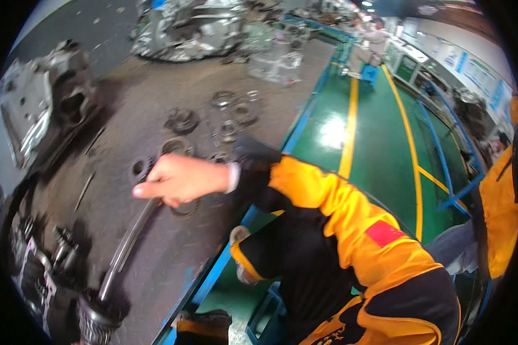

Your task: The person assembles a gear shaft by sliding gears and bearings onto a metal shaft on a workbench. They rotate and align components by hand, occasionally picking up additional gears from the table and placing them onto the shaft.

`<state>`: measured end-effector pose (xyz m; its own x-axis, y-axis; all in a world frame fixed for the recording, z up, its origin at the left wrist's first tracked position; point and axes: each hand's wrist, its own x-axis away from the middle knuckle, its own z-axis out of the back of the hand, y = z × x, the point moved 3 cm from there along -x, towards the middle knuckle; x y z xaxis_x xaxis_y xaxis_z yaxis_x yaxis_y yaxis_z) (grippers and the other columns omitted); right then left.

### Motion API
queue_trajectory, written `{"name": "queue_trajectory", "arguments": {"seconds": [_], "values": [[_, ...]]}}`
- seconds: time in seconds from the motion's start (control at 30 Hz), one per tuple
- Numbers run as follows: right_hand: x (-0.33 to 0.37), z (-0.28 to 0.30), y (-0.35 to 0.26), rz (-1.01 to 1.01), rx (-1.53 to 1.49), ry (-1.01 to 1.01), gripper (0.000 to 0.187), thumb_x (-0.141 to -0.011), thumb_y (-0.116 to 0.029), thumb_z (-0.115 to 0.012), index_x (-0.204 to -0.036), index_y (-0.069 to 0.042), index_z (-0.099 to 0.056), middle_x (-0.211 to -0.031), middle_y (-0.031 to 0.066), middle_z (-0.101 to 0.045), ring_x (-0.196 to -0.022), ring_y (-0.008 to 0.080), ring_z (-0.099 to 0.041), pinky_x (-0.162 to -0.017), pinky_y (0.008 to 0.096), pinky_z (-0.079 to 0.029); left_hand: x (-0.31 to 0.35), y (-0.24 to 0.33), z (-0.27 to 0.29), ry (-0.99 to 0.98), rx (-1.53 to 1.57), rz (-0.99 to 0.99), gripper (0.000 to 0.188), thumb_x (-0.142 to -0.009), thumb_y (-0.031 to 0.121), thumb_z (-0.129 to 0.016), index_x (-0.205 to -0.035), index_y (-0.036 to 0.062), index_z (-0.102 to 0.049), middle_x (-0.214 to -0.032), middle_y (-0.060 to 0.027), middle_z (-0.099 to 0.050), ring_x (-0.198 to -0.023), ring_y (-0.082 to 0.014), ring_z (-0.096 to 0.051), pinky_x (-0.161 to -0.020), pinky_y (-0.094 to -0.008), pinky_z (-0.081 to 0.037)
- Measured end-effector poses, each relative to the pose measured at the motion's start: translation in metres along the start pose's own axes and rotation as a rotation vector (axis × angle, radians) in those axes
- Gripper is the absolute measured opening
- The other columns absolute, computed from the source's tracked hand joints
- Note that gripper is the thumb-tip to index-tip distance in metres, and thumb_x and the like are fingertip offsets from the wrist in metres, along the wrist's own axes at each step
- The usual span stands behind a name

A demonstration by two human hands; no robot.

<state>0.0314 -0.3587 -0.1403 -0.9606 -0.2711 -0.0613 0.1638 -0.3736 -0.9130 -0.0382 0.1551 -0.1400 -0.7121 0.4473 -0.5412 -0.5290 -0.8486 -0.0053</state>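
**K:** Sleeve (351, 230) nearest the lens, orange and black with a red patch, running up-left from the lower right to the right hand (181, 179).

**M:** Grip?

**K:** Fist curled around the top end of a long curved metal bar (129, 241). Knuckles up, thumb tip poking left. Bar leaves the underside of the fist and drops down-left over the grey mat (172, 253).

**M:** Far end of the bar?

**K:** Meets a dark ribbed gear (95, 325) at the bottom edge, well below the hand. Joint is blurred, can't tell if it's seated or just touching.

**M:** Left hand?

**K:** Left hand (240, 256) sits low, below the right forearm, at the blue edge of the mat. Only a bit of skin past the cuff shows; can't tell open or closed, nothing seen in it.

**M:** Around the fist?

**K:** Rings and bearings (181, 122) scattered on the mat just past the knuckles, some partly hidden by the hand. Big grey casting (37, 106) far left. More housings (190, 29) at the top. Green floor (380, 144) with yellow lines right of the mat; another person's orange sleeve (498, 207) at the right rim.
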Motion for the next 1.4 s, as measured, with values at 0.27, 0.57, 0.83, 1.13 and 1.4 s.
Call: {"name": "queue_trajectory", "arguments": {"seconds": [0.27,0.57,0.83,1.13,1.4], "values": [[0.006,0.002,-0.006,-0.051,-0.057,0.031,0.039,-0.099,-0.036,-0.074,-0.074,-0.008,-0.065,-0.058,-0.0019,-0.053,-0.046,0.0061,-0.049,-0.040,0.0238,-0.035,0.024,-0.011,-0.003,-0.070,0.175,0.262,0.039,-0.071,0.002,-0.083,-0.108,-0.0031,-0.070,-0.099,-0.0185,-0.066,-0.090,-0.0399,-0.065,-0.080,-0.0427,-0.053],[0.006,0.009,0.012,0.039,-0.245,0.118,0.018,-0.095,-0.009,-0.078,-0.106,0.003,-0.071,-0.077,0.0073,-0.069,-0.061,0.0127,-0.066,-0.055,0.0253,-0.054,-0.011,0.014,0.001,-0.032,0.185,0.075,0.033,-0.078,0.020,-0.082,-0.104,0.0022,-0.071,-0.087,-0.0128,-0.062,-0.080,-0.0349,-0.063,-0.071,-0.0431,-0.050],[0.009,0.005,0.014,0.170,-0.176,0.174,0.028,-0.090,-0.001,-0.080,-0.115,0.002,-0.069,-0.099,0.0038,-0.067,-0.088,0.0133,-0.068,-0.080,0.0262,-0.056,-0.002,0.007,-0.007,0.015,0.133,0.036,0.031,-0.083,0.022,-0.081,-0.106,0.0047,-0.069,-0.090,-0.0115,-0.064,-0.082,-0.0343,-0.065,-0.073,-0.0430,-0.052],[0.024,-0.014,0.005,0.121,-0.078,0.211,0.042,-0.099,-0.010,-0.072,-0.137,0.002,-0.058,-0.098,0.0042,-0.064,-0.082,0.0109,-0.062,-0.076,0.0264,-0.052,-0.002,0.003,-0.012,0.091,0.129,-0.048,0.027,-0.090,0.024,-0.076,-0.108,0.0053,-0.070,-0.096,-0.0130,-0.067,-0.090,-0.0356,-0.066,-0.078,-0.0452,-0.051],[0.021,-0.030,0.000,0.212,-0.264,0.341,0.046,-0.099,-0.014,-0.075,-0.139,0.002,-0.059,-0.108,0.0080,-0.071,-0.091,0.0138,-0.072,-0.082,0.0256,-0.059,-0.008,-0.017,-0.030,0.035,0.199,0.013,0.029,-0.098,0.020,-0.070,-0.116,-0.0024,-0.068,-0.107,-0.0220,-0.068,-0.102,-0.0433,-0.065,-0.087,-0.0452,-0.052]]}}
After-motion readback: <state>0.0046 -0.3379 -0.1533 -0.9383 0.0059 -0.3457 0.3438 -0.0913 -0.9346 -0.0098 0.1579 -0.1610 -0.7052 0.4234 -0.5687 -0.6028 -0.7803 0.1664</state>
